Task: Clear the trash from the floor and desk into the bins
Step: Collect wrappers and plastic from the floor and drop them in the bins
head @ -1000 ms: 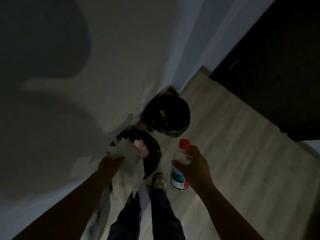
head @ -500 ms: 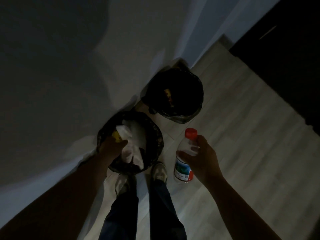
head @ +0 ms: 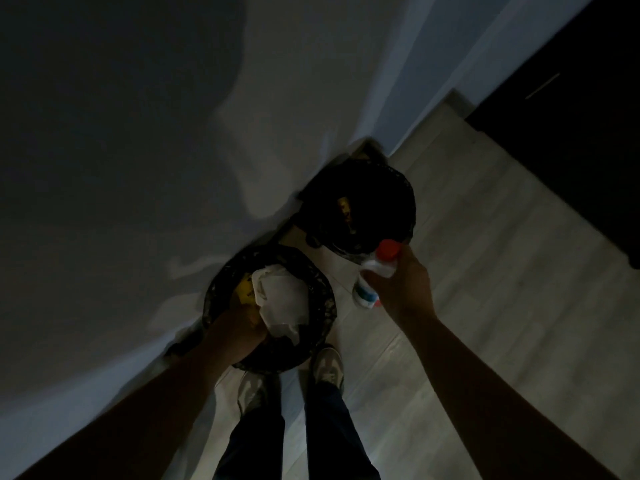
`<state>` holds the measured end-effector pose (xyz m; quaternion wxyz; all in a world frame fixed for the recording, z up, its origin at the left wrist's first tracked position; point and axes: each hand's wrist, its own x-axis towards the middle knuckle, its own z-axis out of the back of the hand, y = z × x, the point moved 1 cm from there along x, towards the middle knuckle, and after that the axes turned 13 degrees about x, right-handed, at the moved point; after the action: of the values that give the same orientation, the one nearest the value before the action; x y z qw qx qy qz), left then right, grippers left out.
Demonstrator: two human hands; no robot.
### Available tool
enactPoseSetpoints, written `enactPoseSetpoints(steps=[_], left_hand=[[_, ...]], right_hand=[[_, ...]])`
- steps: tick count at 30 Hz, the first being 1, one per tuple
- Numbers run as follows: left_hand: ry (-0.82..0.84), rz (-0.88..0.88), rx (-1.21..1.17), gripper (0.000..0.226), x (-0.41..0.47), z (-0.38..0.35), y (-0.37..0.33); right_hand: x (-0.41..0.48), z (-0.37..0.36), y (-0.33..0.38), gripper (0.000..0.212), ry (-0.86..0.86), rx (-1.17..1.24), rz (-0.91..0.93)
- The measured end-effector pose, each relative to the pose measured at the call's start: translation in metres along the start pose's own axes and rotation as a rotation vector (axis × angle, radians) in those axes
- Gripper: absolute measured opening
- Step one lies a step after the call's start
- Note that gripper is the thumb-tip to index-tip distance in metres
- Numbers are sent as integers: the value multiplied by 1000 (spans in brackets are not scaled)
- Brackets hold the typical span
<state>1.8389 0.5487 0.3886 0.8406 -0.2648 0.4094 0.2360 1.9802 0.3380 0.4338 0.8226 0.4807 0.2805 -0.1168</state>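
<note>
Light was poor throughout. I noted the left hand (head: 239, 329) lowered into the near bin (head: 327, 291), a round, dark-lined bin standing against the wall (head: 138, 150). The hand lay at the edge of the crumpled white paper (head: 282, 299) that filled much of that bin, with a yellow item (head: 246, 289) just beside the paper. The left fingers were lost in shadow, and I could not tell whether they gripped anything.

The right hand (head: 403, 289) grasped a plastic bottle (head: 367, 294) by its upper part. The bottle hung above the floor (head: 502, 289) between the two bins, its red cap (head: 388, 249) overlapping the edge of the far bin (head: 410, 202). That bin stood in the corner and held a small yellow object (head: 344, 207). The person's shoes (head: 327, 367) stood just short of the near bin.
</note>
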Motion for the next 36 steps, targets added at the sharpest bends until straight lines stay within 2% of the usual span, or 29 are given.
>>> enactPoseSetpoints(steps=[3,6,7,11,16,20,23,25,28,29,32,36], left_hand=[[-10,14,-17,17,2,6,-3],[-22,47,-45,17,3,11,-4],[-26,49,-52,12,2,13,-5],[-45,51,-46,32,-4,20,-11],[-92,28,-40,28,-27,34,-26],[-152,-4,-16,29,-63,49,-45],[-210,-22,-6,29,-99,61,-62],[-218,-28,-7,33,-126,69,-73],[-163,-69,90,59,-168,80,-88],[-162,-80,97,60,-182,82,-93],[-251,-51,64,38,-221,86,-103],[-338,-45,34,33,-275,89,-103]], right_hand=[[28,-1,19,46,-71,-22,94],[46,0,36,52,-123,-59,172],[48,1,40,52,-112,-80,181],[43,6,47,45,-35,-206,141],[14,24,44,39,83,-298,74],[-23,46,51,28,129,-367,101],[-53,61,63,35,184,-416,118],[-74,71,72,37,221,-435,128],[-106,85,91,35,247,-446,160],[-116,89,99,35,260,-451,181],[-149,99,122,38,331,-536,241],[-189,102,149,45,450,-684,334]])
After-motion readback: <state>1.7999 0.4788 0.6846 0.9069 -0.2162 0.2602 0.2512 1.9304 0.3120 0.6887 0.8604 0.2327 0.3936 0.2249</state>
